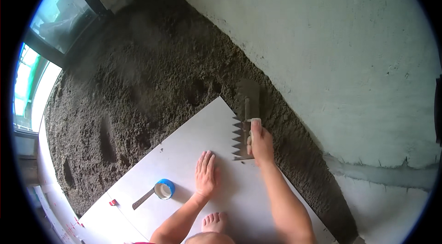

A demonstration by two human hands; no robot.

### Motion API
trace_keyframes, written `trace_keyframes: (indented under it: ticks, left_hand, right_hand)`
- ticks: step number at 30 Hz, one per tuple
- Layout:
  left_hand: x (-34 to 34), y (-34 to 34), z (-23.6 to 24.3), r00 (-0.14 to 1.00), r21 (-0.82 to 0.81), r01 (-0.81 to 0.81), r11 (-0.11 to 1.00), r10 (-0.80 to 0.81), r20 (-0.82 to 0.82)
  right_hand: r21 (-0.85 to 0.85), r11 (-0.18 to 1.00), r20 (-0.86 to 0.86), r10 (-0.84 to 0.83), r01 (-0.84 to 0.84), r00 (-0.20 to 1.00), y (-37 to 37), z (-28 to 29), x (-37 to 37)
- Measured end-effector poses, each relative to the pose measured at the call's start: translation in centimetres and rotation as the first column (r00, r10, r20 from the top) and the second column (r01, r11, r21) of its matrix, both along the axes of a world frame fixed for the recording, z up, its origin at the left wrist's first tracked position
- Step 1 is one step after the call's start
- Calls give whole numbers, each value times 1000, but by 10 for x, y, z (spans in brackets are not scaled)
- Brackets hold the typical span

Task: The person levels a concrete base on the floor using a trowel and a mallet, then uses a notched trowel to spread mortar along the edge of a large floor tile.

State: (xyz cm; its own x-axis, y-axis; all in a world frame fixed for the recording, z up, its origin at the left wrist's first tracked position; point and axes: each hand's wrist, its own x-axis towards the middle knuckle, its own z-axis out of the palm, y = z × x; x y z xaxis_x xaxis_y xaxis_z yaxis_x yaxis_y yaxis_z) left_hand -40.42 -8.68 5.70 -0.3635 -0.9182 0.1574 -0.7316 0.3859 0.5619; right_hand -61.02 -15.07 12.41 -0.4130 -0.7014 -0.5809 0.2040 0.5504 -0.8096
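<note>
My right hand is wrapped round the handle of a notched trowel. The trowel's toothed edge faces left; its blade lies across the right edge of a large white tile, the far end over the dark mortar. Fingers together and stretched out, my left hand lies flat on the tile. To its left sits a small round blue-rimmed container, pale inside, with a dark flat strip extending from it. I cannot make out what that strip is.
Rough, damp-looking mortar spreads ahead to the grey plastered wall on the right. A small red piece sits at a tile joint on the left. My bare foot rests on the tile. A window is at the far left.
</note>
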Motion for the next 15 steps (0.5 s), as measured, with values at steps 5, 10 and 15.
trace_keyframes:
  ticks: [5,10,15]
  left_hand:
    - [-4,1,-1,1000,33,-28,999,27,12]
    - [-3,0,-4,991,38,-22,999,17,130]
    - [-6,0,-6,984,47,3,999,-11,181]
  right_hand:
    - [133,934,-825,289,-330,485,-12,8,-79]
    - [203,910,-759,379,-361,529,-53,-6,-123]
    - [234,902,-583,429,-364,690,-73,-15,-95]
